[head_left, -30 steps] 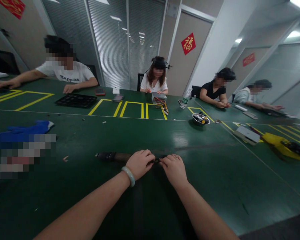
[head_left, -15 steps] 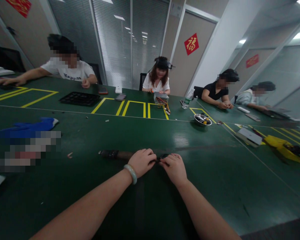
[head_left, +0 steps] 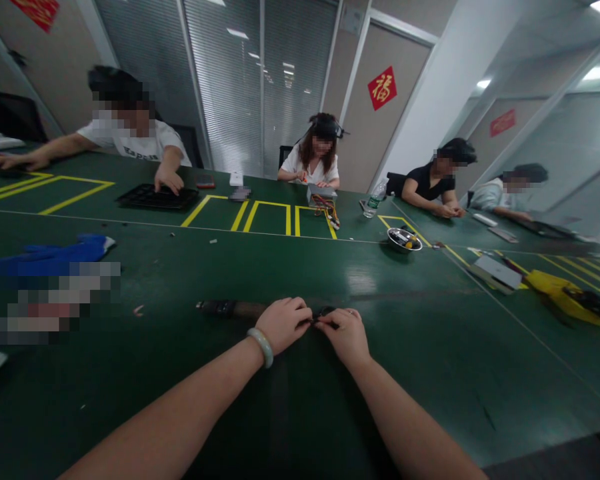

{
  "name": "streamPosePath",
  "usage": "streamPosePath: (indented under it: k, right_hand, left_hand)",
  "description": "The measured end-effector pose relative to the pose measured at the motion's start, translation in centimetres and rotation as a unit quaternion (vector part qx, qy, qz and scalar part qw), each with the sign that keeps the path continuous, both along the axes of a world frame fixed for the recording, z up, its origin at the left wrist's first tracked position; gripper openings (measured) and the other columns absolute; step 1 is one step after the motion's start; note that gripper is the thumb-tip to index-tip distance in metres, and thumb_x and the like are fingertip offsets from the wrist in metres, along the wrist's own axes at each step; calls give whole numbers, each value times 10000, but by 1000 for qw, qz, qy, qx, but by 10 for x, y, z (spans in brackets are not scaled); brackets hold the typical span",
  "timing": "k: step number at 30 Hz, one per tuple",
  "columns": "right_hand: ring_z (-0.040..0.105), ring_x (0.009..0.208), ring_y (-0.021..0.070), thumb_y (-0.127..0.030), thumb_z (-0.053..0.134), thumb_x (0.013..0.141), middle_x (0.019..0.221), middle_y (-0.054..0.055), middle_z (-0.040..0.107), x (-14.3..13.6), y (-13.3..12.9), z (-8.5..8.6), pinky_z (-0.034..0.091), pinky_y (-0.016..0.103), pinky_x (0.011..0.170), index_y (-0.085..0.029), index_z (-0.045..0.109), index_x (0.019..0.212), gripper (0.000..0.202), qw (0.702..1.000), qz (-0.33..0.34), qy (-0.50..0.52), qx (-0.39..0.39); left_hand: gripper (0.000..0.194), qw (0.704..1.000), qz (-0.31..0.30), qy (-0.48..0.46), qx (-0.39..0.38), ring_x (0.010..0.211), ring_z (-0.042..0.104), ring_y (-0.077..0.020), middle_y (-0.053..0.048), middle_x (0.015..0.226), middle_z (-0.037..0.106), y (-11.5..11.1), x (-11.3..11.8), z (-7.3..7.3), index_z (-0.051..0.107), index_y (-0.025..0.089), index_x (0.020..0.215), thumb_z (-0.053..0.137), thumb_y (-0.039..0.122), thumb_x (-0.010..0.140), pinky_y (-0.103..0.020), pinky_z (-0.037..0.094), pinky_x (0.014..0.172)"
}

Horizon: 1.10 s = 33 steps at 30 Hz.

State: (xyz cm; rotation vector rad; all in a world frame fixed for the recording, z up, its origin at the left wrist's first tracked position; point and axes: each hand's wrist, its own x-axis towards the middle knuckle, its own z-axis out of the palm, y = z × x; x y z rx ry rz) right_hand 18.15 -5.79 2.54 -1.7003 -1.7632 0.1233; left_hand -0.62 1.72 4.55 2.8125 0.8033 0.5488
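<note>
A long, dark, tube-like thing (head_left: 245, 311) with a brownish middle, a black fitting and a small pale tip at its left end lies crosswise on the green table. I cannot make out its exact kind. My left hand (head_left: 284, 325) rests over its middle with the fingers curled round it, a pale green bangle (head_left: 261, 347) on the wrist. My right hand (head_left: 347, 333) pinches a small dark part at the right end, close to my left fingertips. The fingers of both hands hide most of that end.
A blue glove (head_left: 55, 256) lies on the left. Across the table (head_left: 180, 267) are a black tray (head_left: 155, 199) under a co-worker's hand, a grey box with coloured wires (head_left: 323, 195), a water bottle (head_left: 375, 200) and a metal bowl (head_left: 404, 240). Farther right lies a yellow bag (head_left: 555, 288).
My right hand has shifted slightly left, nearer to my left hand, which stays in place. The co-worker at the far left has reached a hand onto the black tray.
</note>
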Motion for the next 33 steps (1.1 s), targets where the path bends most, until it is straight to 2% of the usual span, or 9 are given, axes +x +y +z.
streamPosePath:
  k: [8,27,33]
  right_hand:
    - [627,788,152,-342,675,798,827,-27,715,0,-1,1,340,348,874,-266,694,754,89,1000,-14,7,-7]
    - [622,792,155,-319,695,780,822,-30,711,2,-3,7,341,346,862,-272,699,761,51,1000,-1,2,-14]
    - [620,794,152,-330,686,792,823,-25,713,1,-2,3,337,348,876,-269,696,768,67,1000,4,-6,-5]
  left_hand:
    - [89,1000,3,-4,-3,862,542,-173,-19,952,561,0,-1,1,628,240,929,559,277,887,-319,429,781]
    - [83,1000,9,-1,-9,864,558,-172,-23,962,563,-1,-2,1,623,237,932,572,275,878,-316,435,779]
    - [71,1000,5,3,-4,857,558,-172,-21,956,563,-1,-1,2,620,232,916,574,268,877,-319,435,784]
